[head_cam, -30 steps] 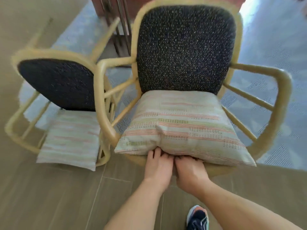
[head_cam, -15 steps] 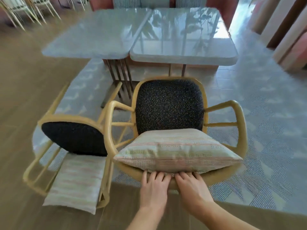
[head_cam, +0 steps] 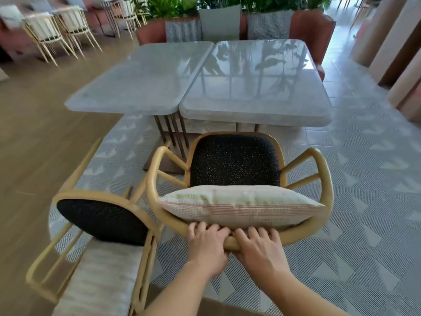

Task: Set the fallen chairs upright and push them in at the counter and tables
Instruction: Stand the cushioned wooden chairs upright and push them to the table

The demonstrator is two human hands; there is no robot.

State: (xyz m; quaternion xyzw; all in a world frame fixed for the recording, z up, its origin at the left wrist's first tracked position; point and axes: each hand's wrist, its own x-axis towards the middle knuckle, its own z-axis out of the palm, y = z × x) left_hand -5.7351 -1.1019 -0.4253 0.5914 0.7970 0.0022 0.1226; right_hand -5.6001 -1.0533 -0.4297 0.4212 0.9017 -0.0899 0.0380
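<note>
Currently the chair [head_cam: 234,163], at 12 o'clock before the table [head_cam: 250,92], is clenched by its rail in the left grip [head_cam: 207,246] and right grip [head_cam: 259,248]. If tipped hastily, the cushion [head_cam: 241,206] could be shed, or the fallen chair [head_cam: 102,218] at 8 o'clock struck.

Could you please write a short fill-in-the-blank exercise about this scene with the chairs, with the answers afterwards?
1. The left hand and the right hand grip the rim of the same ___.
2. The other chair lies on the person's ___ side.
3. Beyond both chairs, ___ grey tables stand side by side.
Missing words: chair; left; two.
</note>
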